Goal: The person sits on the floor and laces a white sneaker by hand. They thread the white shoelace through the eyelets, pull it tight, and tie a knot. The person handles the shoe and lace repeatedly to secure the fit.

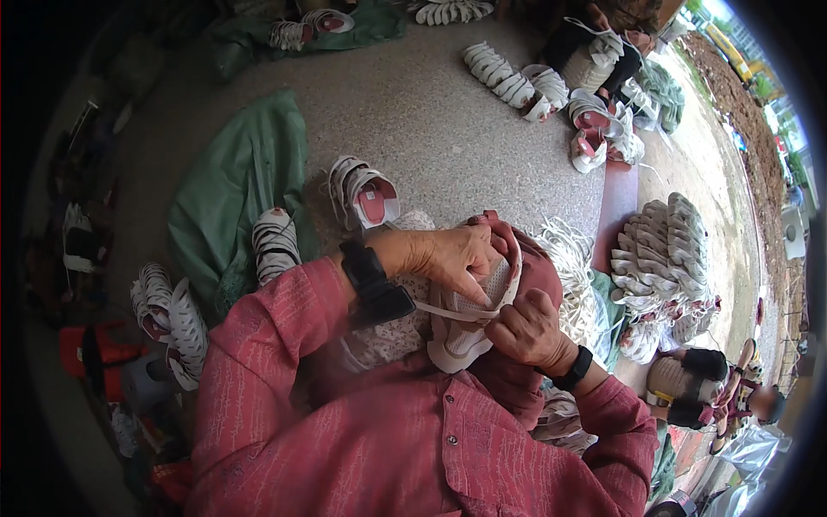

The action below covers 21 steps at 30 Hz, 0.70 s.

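Observation:
A white shoe upper [459, 340] with reddish lining is held over my lap, its opening facing up. My left hand [450, 258] has its fingers curled at the opening's far side, a digit pointing down onto the white mesh. Closed in a pinch, my right hand [532, 329] grips a white shoelace [444, 312] at the near right of the upper. The lace runs from that pinch leftward, toward my left wrist. What lies inside the right fist is hidden.
A bundle of loose white laces [575, 267] lies to my right, with a big stack of white uppers [662, 250] beyond. More uppers [366, 194] stand ahead. A green cloth [245, 164] spreads at left. Another person [599, 52] sits far right; someone else is at the right edge.

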### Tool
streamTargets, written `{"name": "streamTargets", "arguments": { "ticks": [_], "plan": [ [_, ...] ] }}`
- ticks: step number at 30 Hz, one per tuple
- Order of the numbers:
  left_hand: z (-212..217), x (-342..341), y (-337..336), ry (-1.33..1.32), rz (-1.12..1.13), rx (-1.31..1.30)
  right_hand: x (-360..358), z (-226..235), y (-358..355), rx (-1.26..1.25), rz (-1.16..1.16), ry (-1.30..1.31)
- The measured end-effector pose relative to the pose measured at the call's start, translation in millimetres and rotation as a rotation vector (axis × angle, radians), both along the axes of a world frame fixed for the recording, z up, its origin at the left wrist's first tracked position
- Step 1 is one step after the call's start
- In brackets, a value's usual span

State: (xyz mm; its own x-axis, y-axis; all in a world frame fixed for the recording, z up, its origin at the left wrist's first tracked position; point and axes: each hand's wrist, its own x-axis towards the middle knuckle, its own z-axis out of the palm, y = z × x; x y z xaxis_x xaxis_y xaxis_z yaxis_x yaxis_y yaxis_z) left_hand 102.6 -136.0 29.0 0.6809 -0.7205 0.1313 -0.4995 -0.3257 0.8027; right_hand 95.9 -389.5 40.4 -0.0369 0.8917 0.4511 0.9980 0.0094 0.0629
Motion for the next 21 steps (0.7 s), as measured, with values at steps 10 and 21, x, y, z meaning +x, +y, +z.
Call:
{"name": "streamTargets", "arguments": {
  "ticks": [10, 21],
  "plan": [
    [17.2, -3.4, -5.0, 0.666, 0.151, -0.134, 26.2, 11.3, 8.4, 0.075, -0.091, 0.576],
    [12.5, -4.1, 0.0, 0.625, 0.236, -0.356, 25.8, 7.9, 26.4, 0.117, -0.258, 0.795]
  ]
}}
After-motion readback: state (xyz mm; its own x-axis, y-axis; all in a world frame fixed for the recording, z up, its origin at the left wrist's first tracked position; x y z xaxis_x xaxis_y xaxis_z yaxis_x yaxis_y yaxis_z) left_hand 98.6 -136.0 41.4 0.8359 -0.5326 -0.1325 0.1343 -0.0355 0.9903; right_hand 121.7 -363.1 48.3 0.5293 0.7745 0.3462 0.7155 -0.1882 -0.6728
